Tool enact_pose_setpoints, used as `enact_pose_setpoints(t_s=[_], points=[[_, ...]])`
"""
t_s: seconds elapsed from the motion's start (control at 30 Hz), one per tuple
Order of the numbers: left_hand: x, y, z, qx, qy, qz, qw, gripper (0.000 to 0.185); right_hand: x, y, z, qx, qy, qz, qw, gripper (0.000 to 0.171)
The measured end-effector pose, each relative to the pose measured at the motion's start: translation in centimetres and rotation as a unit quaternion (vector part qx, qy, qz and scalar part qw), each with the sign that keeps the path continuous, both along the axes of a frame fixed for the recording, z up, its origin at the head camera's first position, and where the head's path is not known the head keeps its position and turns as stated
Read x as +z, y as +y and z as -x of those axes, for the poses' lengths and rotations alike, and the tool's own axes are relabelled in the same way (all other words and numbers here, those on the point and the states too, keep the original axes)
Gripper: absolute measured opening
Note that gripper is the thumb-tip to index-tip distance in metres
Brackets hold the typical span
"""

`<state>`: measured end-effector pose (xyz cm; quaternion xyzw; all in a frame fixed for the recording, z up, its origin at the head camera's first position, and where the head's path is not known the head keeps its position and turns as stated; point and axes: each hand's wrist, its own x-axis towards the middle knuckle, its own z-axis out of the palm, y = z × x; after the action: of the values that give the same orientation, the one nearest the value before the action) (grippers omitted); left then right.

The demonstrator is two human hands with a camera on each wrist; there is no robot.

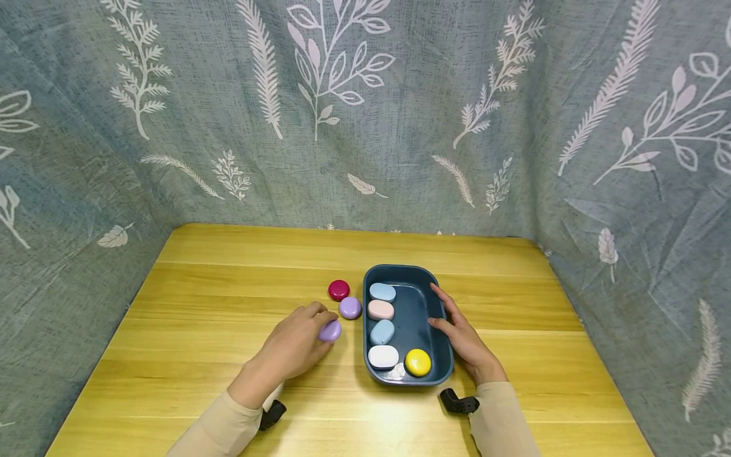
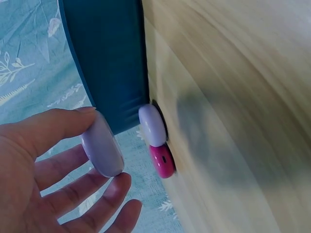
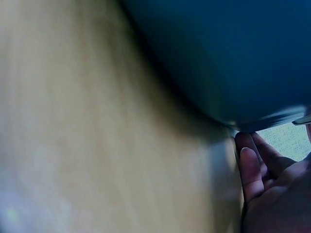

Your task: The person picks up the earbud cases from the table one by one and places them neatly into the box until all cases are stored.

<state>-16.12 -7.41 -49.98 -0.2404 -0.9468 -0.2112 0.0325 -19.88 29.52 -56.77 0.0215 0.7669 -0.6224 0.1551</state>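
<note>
My left hand [image 1: 294, 346] pinches a pale purple oval case [image 1: 330, 331] between thumb and fingers, just above the table left of the tray; the left wrist view shows the case [image 2: 102, 145] held at the fingertips. A second purple case [image 1: 350, 308] and a magenta round case [image 1: 339, 290] lie on the table beyond it. The dark blue tray [image 1: 441, 343] holds two light blue cases, a pink one [image 1: 380, 310], a white one [image 1: 383, 357] and a yellow one [image 1: 418, 362]. My right hand [image 1: 459, 330] rests against the tray's right rim, fingers over the edge.
The wooden table [image 1: 217, 298] is walled on three sides by grey-green leaf-print cloth [image 1: 365, 114]. Black wrist straps [image 1: 459, 402] sit near the front edge.
</note>
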Motion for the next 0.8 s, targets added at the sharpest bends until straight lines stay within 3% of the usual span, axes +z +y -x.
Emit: enact_pose_setpoints(t_s=[0.33,0.8], points=[[0.7,0.8,-0.1,-0.019,0.023,-0.005,0.9996,0.039,-0.1,0.1,0.1,-0.002,0.004,-0.008,1.0,0.069],[1.3,1.8,-0.2,-0.036,0.023,-0.019,0.9989,0.037,0.1,0.0,0.0,-0.005,-0.002,-0.009,1.0,0.068]])
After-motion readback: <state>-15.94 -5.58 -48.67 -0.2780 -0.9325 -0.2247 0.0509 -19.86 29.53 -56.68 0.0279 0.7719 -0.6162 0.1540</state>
